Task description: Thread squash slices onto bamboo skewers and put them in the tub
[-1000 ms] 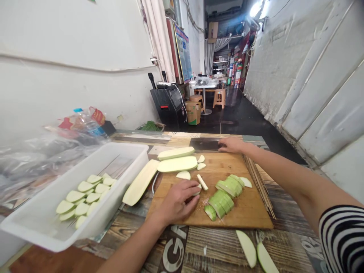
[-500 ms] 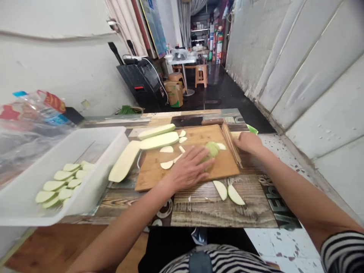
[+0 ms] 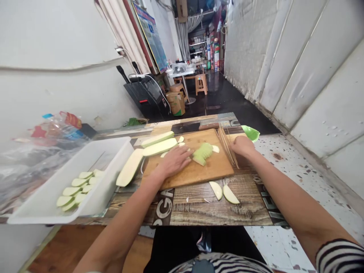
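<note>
Slides back toward nine o'clock with the left hand [image 3: 176,158], off the green slices [image 3: 203,152], leaving them uncovered on the cutting board [image 3: 216,172], just toward two o'clock of its middle. Rests the left grip palm down, with fingers outstretched. Curls the right hand [image 3: 242,146] at three o'clock, beside the bamboo sticks [image 3: 226,148]; cannot tell whether pinching any. Best to part the sticks gently without scattering them, and keep the slices bunched, steadying with flat fingers clear of sharp ends.
</note>
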`<action>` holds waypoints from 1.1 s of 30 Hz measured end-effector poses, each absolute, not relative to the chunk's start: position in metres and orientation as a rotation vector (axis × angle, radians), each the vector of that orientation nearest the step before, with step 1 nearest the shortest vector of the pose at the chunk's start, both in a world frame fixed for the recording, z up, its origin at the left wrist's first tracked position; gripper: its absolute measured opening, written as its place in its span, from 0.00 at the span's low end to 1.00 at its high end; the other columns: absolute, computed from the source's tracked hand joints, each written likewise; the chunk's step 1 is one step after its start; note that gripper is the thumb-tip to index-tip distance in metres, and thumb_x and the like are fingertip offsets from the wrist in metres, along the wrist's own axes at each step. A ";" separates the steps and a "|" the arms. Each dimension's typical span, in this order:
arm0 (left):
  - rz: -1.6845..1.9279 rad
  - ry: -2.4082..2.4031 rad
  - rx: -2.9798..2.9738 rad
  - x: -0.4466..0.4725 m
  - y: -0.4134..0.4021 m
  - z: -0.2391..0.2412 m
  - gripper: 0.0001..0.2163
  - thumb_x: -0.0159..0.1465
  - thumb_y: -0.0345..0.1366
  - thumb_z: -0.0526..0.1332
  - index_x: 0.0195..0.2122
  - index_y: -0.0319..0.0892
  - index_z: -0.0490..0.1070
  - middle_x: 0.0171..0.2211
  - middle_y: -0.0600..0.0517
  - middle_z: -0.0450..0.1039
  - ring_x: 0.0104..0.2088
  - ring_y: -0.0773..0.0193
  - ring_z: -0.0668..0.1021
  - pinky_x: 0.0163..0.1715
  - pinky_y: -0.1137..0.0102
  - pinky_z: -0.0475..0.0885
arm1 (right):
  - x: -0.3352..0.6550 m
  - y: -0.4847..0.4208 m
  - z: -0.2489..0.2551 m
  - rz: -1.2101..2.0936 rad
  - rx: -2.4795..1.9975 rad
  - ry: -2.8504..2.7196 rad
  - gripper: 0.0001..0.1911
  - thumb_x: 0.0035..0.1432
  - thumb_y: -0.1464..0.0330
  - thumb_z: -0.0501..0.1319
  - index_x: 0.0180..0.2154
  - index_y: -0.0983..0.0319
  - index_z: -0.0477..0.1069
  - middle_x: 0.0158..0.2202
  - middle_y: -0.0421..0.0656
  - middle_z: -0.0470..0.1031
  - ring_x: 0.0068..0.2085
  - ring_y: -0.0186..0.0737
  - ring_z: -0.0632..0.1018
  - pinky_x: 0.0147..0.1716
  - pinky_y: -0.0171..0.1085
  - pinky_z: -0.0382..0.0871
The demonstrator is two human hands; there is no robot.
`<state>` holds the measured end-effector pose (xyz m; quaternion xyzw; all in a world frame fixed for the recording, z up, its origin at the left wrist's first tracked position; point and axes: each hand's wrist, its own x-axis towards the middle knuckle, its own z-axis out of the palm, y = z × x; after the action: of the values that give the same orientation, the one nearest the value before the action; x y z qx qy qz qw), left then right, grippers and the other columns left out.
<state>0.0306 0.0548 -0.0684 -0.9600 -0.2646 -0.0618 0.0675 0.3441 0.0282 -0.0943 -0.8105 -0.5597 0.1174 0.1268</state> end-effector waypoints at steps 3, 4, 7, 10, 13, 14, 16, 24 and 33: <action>-0.260 -0.846 -2.903 0.033 0.051 -0.067 0.21 0.65 0.44 0.46 0.57 0.44 0.57 0.55 0.46 0.61 0.56 0.58 0.61 0.57 0.57 0.51 | 0.352 0.024 -0.095 0.529 -2.279 -1.573 0.14 0.52 0.64 0.55 0.23 0.65 0.73 0.21 0.49 0.76 0.24 0.41 0.78 0.27 0.34 0.69; -0.323 -0.885 -2.893 0.038 0.047 -0.067 0.21 0.65 0.44 0.46 0.58 0.45 0.56 0.56 0.46 0.60 0.57 0.58 0.60 0.57 0.56 0.49 | 0.354 0.023 -0.095 0.576 -2.255 -1.548 0.13 0.52 0.64 0.55 0.23 0.65 0.72 0.20 0.47 0.76 0.21 0.38 0.77 0.25 0.33 0.68; -0.505 -0.958 -2.870 0.068 0.031 -0.066 0.23 0.64 0.45 0.48 0.59 0.46 0.54 0.59 0.46 0.54 0.59 0.55 0.56 0.58 0.53 0.46 | 0.354 0.018 -0.094 0.632 -2.210 -1.469 0.11 0.51 0.65 0.55 0.25 0.65 0.70 0.21 0.46 0.76 0.18 0.34 0.75 0.20 0.30 0.67; -0.465 -0.831 -2.902 0.105 0.019 -0.066 0.23 0.62 0.47 0.49 0.57 0.46 0.56 0.60 0.46 0.52 0.60 0.53 0.54 0.58 0.54 0.46 | 0.351 0.014 -0.092 0.586 -2.205 -1.411 0.11 0.52 0.65 0.53 0.28 0.66 0.69 0.19 0.45 0.74 0.17 0.35 0.73 0.19 0.31 0.65; -0.309 -0.718 -2.888 0.125 0.020 -0.063 0.19 0.64 0.43 0.47 0.54 0.45 0.60 0.58 0.45 0.57 0.59 0.54 0.57 0.57 0.54 0.48 | 0.348 0.015 -0.092 0.455 -2.209 -1.383 0.12 0.52 0.65 0.52 0.28 0.66 0.69 0.20 0.47 0.74 0.21 0.38 0.75 0.22 0.33 0.65; -0.262 -0.712 -2.877 0.125 0.024 -0.062 0.17 0.65 0.41 0.45 0.53 0.45 0.61 0.56 0.45 0.59 0.58 0.54 0.58 0.56 0.54 0.49 | 0.348 0.016 -0.093 0.407 -2.207 -1.381 0.11 0.51 0.65 0.53 0.27 0.65 0.69 0.22 0.48 0.75 0.24 0.40 0.76 0.23 0.33 0.65; -0.199 -0.726 -2.859 0.117 0.034 -0.060 0.17 0.66 0.37 0.43 0.53 0.45 0.61 0.55 0.46 0.61 0.56 0.56 0.61 0.55 0.56 0.52 | 0.348 0.019 -0.096 0.336 -2.199 -1.383 0.09 0.49 0.65 0.54 0.26 0.64 0.69 0.26 0.49 0.76 0.30 0.43 0.76 0.26 0.34 0.64; -0.170 -0.775 -2.903 0.106 0.064 -0.069 0.17 0.64 0.40 0.48 0.54 0.47 0.59 0.54 0.48 0.63 0.56 0.58 0.61 0.55 0.55 0.49 | 0.353 0.025 -0.109 0.258 -2.167 -1.421 0.10 0.50 0.66 0.52 0.28 0.64 0.70 0.28 0.48 0.76 0.31 0.42 0.76 0.26 0.33 0.62; -0.164 -1.052 -2.971 0.157 0.064 -0.056 0.09 0.60 0.34 0.55 0.39 0.41 0.70 0.39 0.46 0.72 0.44 0.57 0.71 0.47 0.62 0.60 | 0.356 0.025 -0.107 0.210 -2.142 -1.476 0.24 0.60 0.62 0.41 0.32 0.65 0.73 0.31 0.51 0.77 0.33 0.44 0.76 0.30 0.35 0.64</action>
<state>0.1574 0.0638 -0.0561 -0.9414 -0.3332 -0.0521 -0.0071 0.3564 0.0252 -0.1071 -0.7920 -0.5456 0.0776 0.2628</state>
